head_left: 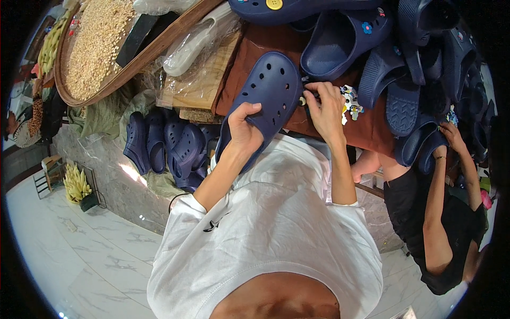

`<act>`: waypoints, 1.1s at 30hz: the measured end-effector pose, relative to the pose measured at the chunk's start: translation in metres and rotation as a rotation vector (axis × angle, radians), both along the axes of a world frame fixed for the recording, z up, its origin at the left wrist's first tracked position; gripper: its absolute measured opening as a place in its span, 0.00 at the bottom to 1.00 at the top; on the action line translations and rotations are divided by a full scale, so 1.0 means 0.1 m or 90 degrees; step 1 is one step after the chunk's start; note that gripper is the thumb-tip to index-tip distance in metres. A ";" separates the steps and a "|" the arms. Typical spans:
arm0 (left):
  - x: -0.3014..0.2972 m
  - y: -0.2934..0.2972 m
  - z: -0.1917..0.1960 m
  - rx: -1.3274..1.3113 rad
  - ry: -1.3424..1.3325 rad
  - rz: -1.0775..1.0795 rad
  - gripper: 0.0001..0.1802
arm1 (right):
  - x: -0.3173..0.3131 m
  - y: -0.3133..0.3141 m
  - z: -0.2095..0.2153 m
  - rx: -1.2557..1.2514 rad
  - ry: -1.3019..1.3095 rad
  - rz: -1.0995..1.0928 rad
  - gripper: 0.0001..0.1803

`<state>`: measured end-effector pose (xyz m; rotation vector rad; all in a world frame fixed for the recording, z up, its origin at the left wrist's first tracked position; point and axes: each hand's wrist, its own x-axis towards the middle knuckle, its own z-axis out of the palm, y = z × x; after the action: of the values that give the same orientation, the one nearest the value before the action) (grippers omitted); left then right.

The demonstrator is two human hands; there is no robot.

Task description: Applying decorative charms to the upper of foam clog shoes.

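Note:
My left hand (244,130) grips a navy blue clog (273,87) by its opening, thumb on the top of the upper. The clog is tilted, its holed toe pointing away from me, and I see no charm on it. Close to the clog's right side, my right hand (326,111) has thumb and fingers drawn together in a pinch. Beside those fingertips is a small pale-and-dark piece (302,100); whether it is held or lies on the cloth, I cannot make out. A heap of small colourful shoe charms (350,103) lies just right of this hand.
Navy clogs (340,40) with charms crowd the brown cloth (249,48) at the back and right. More clogs (175,143) stand lower left. A grain-filled tray (101,48) is far left. At right, another person's hands (451,138) touch a clog.

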<state>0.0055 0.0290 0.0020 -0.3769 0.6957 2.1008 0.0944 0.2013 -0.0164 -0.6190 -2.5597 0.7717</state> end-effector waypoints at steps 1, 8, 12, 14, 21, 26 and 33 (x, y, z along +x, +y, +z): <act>0.00 0.01 0.01 -0.001 0.000 0.001 0.34 | -0.01 0.00 0.02 0.001 0.000 0.001 0.07; 0.07 -0.04 0.06 0.046 0.003 -0.011 0.29 | -0.07 -0.18 0.21 -0.150 0.117 0.102 0.06; 0.13 -0.06 0.03 0.057 0.015 -0.015 0.29 | -0.12 -0.26 0.19 -0.166 0.180 0.073 0.06; 0.18 -0.10 0.01 0.075 0.031 -0.017 0.26 | -0.11 -0.28 0.22 -0.227 0.186 0.045 0.06; 0.35 -0.23 -0.03 0.022 0.072 -0.019 0.13 | -0.05 -0.33 0.15 -0.280 0.249 0.047 0.06; 0.34 -0.37 -0.14 -0.003 0.146 -0.095 0.05 | 0.01 -0.33 0.17 -0.252 0.291 0.056 0.08; 0.40 -0.36 -0.07 -0.021 0.156 -0.079 0.13 | 0.05 -0.41 0.13 -0.215 0.282 0.061 0.07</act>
<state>0.0459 -0.0073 -0.0053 -0.0908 0.8742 2.0372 0.0995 0.1599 -0.0036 -0.3690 -2.0817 1.2353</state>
